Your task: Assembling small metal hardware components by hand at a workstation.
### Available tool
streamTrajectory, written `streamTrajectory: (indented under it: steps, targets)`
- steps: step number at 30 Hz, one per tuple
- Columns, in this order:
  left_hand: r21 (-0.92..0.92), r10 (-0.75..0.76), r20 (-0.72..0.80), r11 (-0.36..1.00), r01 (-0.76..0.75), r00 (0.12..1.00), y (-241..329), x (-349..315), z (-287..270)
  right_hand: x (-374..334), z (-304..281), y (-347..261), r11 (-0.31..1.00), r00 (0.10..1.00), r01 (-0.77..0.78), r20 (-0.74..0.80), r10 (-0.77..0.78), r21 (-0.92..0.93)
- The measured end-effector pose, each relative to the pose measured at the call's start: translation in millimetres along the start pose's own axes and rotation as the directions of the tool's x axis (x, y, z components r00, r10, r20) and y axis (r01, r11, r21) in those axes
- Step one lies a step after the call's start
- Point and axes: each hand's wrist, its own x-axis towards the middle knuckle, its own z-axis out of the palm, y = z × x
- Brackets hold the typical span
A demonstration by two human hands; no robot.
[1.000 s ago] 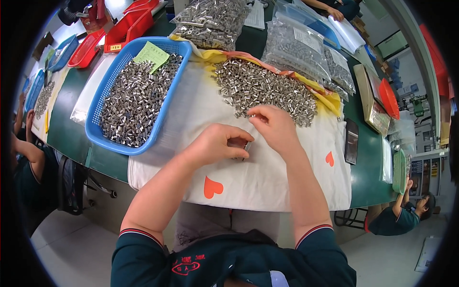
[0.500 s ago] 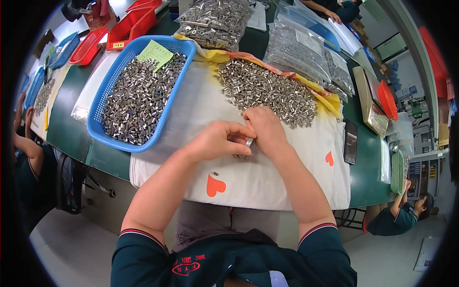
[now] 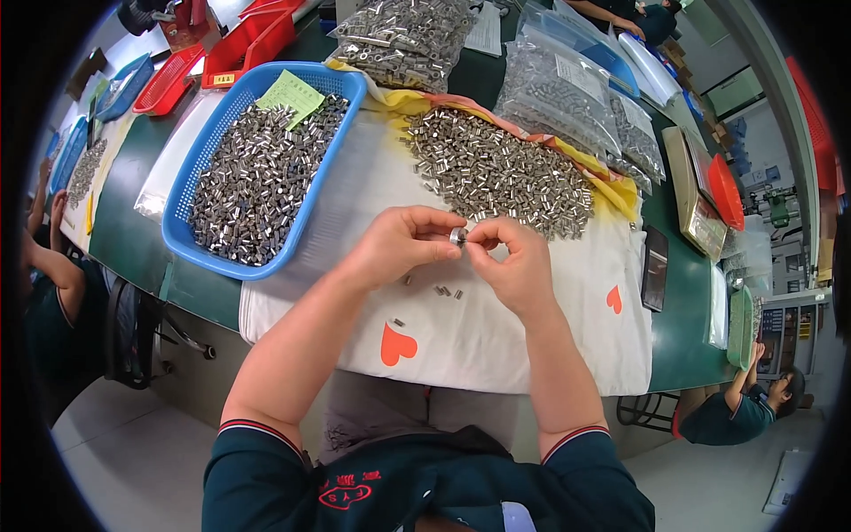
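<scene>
My left hand (image 3: 401,249) pinches a short, shiny metal cylinder (image 3: 458,237) between thumb and fingers. My right hand (image 3: 517,263) meets it from the other side, thumb and forefinger closed at the cylinder's end on something too small to make out. Just beyond the hands a wide pile of small metal sleeves (image 3: 496,168) lies on the white cloth (image 3: 550,337). Several loose sleeves (image 3: 442,291) rest on the cloth below my hands, and a single sleeve (image 3: 398,323) lies nearer, beside a red heart print.
A blue basket (image 3: 168,199) of small metal parts with a green paper slip (image 3: 291,97) stands at left. Plastic bags of metal parts (image 3: 403,44) sit behind the pile, whose back edge is lined by yellow-orange cloth (image 3: 620,199). At right lies a dark phone (image 3: 654,266).
My hands have drawn apart and opened out around the metal cylinder, which sits slightly farther from me. The loose sleeves below them have come into view.
</scene>
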Motion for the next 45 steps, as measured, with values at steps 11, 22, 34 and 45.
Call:
streamTrajectory:
  steps: [11,22,34,45]
  targets:
    - [0.000,0.010,-0.055,1.000,-0.010,0.998,-0.4,0.6,3.6,-3.8,9.9,6.2,0.991,0.985,0.120,-0.116,-0.126,-0.059]
    - [0.477,0.044,0.168,0.871,-0.120,0.985,9.7,-10.0,15.3,25.0,-2.3,14.3,0.834,0.973,0.200,0.006,-0.230,-0.514]
    - [0.305,0.041,0.192,0.947,-0.099,0.980,3.2,-8.9,7.4,33.9,13.2,37.2,0.690,0.945,0.315,0.145,-0.294,-0.652]
    - [-0.026,0.004,0.025,1.000,-0.003,1.000,7.9,-3.4,1.4,15.7,-0.9,12.1,0.978,0.977,-0.204,-0.053,0.205,0.037]
